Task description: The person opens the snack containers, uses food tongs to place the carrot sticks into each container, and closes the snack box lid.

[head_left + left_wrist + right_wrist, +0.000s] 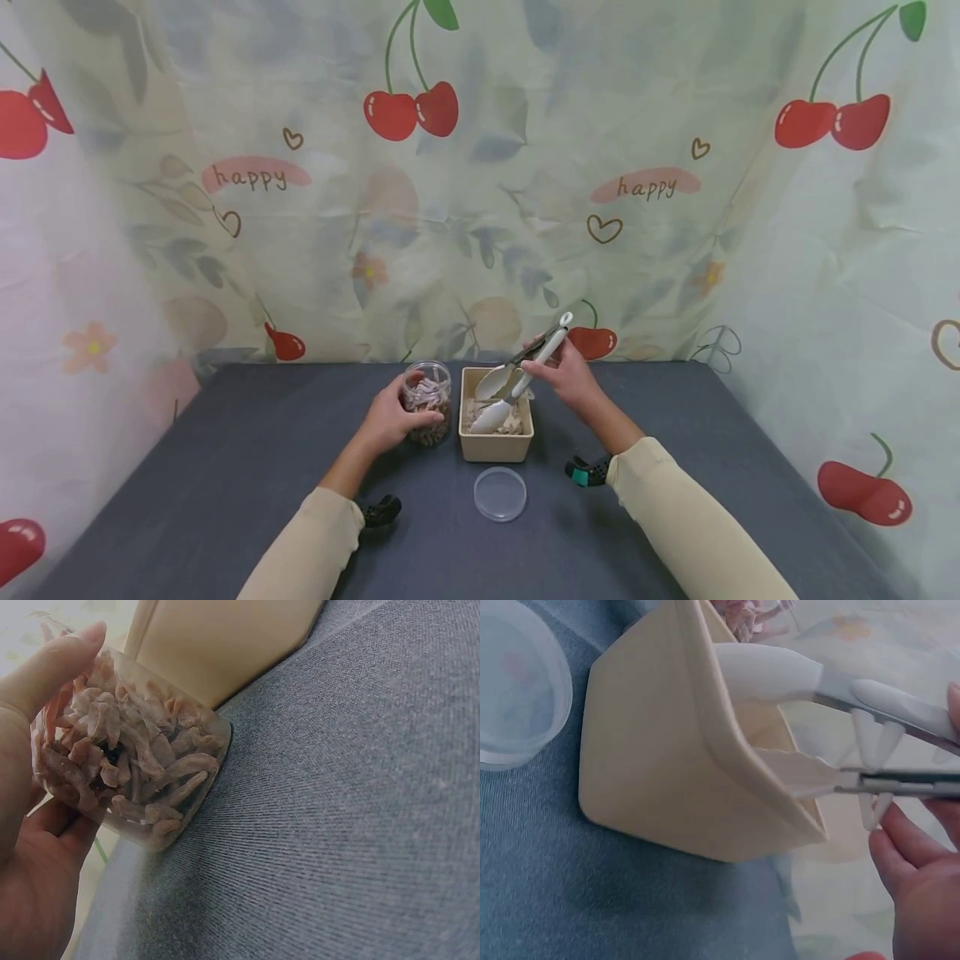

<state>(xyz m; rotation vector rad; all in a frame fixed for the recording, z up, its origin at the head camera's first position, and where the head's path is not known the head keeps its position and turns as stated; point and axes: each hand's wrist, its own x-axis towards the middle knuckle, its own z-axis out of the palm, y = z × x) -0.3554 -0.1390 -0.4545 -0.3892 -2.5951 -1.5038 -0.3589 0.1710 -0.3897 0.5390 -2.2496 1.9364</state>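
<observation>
Soft even light, faint shadows; head view bent at edges w/ fisheye; wrist views dim, slightly blurred close-up.

Cherry-print cloth walls [525, 208] w/ gray tabletop [225, 467].

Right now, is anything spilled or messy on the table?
Nothing is spilled. The clear lid lies off the jar, flat on the grey table before the beige box. The tongs stand open over the box.

My left hand [392, 417] curls in a grip, forearm angled inward; my right hand [567, 377] is raised, fingers pinching.
</observation>
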